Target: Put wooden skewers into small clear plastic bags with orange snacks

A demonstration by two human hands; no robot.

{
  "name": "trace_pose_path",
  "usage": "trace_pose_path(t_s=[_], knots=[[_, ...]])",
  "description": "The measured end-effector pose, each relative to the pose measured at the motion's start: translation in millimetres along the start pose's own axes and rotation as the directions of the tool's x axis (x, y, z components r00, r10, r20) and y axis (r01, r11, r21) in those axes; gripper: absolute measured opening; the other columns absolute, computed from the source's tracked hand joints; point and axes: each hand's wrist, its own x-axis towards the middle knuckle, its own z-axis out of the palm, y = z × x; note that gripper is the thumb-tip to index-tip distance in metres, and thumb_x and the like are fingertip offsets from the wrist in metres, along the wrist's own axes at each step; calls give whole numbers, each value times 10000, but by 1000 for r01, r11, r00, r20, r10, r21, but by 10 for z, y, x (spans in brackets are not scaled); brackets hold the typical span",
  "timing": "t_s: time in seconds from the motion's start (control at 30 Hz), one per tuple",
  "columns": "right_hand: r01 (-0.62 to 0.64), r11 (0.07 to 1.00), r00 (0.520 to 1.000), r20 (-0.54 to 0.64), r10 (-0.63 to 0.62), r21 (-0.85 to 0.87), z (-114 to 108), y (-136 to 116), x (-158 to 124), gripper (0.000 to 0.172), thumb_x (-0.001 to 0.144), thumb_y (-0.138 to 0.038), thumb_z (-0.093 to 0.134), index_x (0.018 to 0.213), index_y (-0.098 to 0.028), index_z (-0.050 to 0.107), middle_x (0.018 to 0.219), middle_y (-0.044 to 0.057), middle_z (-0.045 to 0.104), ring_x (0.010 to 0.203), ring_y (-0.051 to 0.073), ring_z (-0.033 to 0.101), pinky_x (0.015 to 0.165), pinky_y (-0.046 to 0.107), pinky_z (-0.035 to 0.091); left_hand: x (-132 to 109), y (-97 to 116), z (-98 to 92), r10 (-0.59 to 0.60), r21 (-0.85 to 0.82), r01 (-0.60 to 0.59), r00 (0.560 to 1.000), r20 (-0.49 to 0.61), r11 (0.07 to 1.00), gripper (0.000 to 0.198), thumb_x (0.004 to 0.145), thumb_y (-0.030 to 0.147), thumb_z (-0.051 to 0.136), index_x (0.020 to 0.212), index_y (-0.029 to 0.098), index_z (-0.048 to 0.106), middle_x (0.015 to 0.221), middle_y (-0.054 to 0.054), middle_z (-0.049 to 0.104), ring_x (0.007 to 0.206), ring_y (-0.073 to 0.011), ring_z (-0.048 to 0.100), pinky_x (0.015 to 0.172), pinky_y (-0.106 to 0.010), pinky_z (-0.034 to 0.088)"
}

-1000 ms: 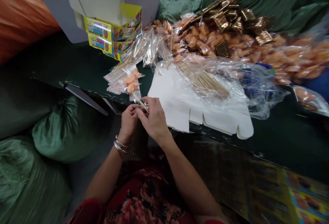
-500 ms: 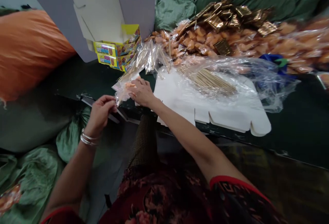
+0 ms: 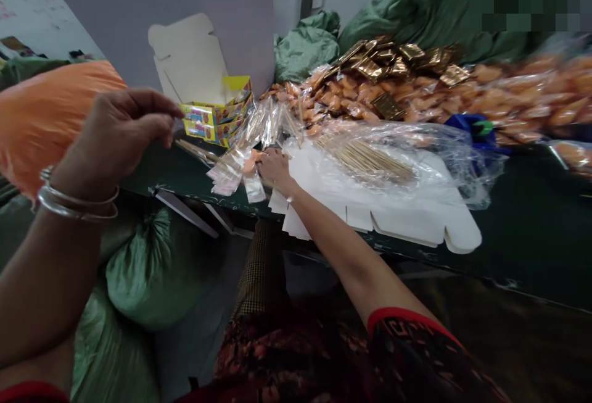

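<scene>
A: Where did we find the work, taking the sheet (image 3: 319, 205) as reference?

B: The orange piece (image 3: 250, 163) lay just left of the sheet, among clear bags (image 3: 225, 174). We saw the right hand (image 3: 274, 167) at that piece, its fingers bent downward; we could not tell whether they gripped it or merely touched it.

A: And the left hand (image 3: 115, 134)?

B: It was raised well to the left of the sheet. Its fingers were curled and the thumb sat below them. We saw nothing between them, but could not tell whether the tips met.

A: Which faults did we identify?

B: Three, by our judgement. First, the bags left of the sheet lay near the front edge of the table (image 3: 531, 224); a careless sweep of the right hand could have pushed them off. Second, the right forearm crossed above the sheet's left end; a low elbow could have dragged it, shifting the sticks (image 3: 372, 161) and loose film (image 3: 467, 171) on top. Third, the boxes (image 3: 200, 123) stood stacked beyond the sheet, to its left; a knock from the left wrist could have toppled them.
</scene>
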Motion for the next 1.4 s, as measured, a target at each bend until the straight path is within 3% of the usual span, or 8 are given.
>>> trace_pose_path(t_s=[0.17,0.33,0.47,0.63,0.73,0.8,1.2,1.4], knots=[[86,937,993,44,-108,339,-455,-295,-208,380,1002,-240,274,1202,-160,587,1137,99,637,1056,175,564,874,328,442,-161,-88,236,-70,-148,147,899,431,978,124,682,163,612,757,112,696,539,14,563,484,-59,470,457,-144,365],[-120,215,912,193,-362,969,-871,-693,-949,280,876,-416,586,1031,-187,629,865,28,696,833,156,666,800,329,520,-263,-51,468,-11,-250,220,772,636,943,105,666,198,703,763,163,721,565,-3,584,464,-85,476,414,-162,371],[-261,51,955,266,-129,964,-886,-719,-1421,267,732,-388,727,875,-176,653,753,-2,679,678,136,661,675,288,542,-360,-36,593,-74,-287,398,685,725,871,163,596,141,782,738,168,708,535,12,547,444,-75,437,389,-147,303],[-196,91,980,194,35,976,-835,-559,-1638,190,735,-353,691,796,-174,668,694,-14,660,633,118,640,638,259,539,-487,-19,795,41,-244,301,549,835,922,98,690,246,739,722,163,698,594,-24,585,513,-111,481,468,-192,363],[-189,145,973,165,164,971,-811,-462,-1700,162,736,-328,670,757,-167,663,626,-22,635,559,104,602,597,246,528,-672,-1,893,159,-170,-77,824,544,982,70,778,245,646,780,186,684,657,-22,597,567,-130,492,544,-227,387],[-191,194,964,146,222,962,-784,-411,-1736,158,749,-320,651,752,-162,664,613,-16,637,548,108,595,583,244,519,-850,14,954,305,-37,-310,897,319,950,72,808,236,614,812,196,673,720,-33,618,640,-151,525,619,-253,407],[115,704,989,-149,-13,701,-868,-246,-1975,292,844,-140,469,996,-148,718,779,31,710,696,143,650,690,243,511,-1161,-4,1166,543,17,-648,651,530,761,189,928,186,463,860,172,639,775,-45,630,710,-154,550,673,-266,423],[147,817,982,-180,-54,557,-904,-306,-2081,237,857,-201,482,899,-189,714,795,37,746,685,193,701,625,248,532,-1333,16,1252,508,175,-697,648,568,695,147,871,160,494,776,154,606,723,-35,630,689,-151,559,643,-273,428]])
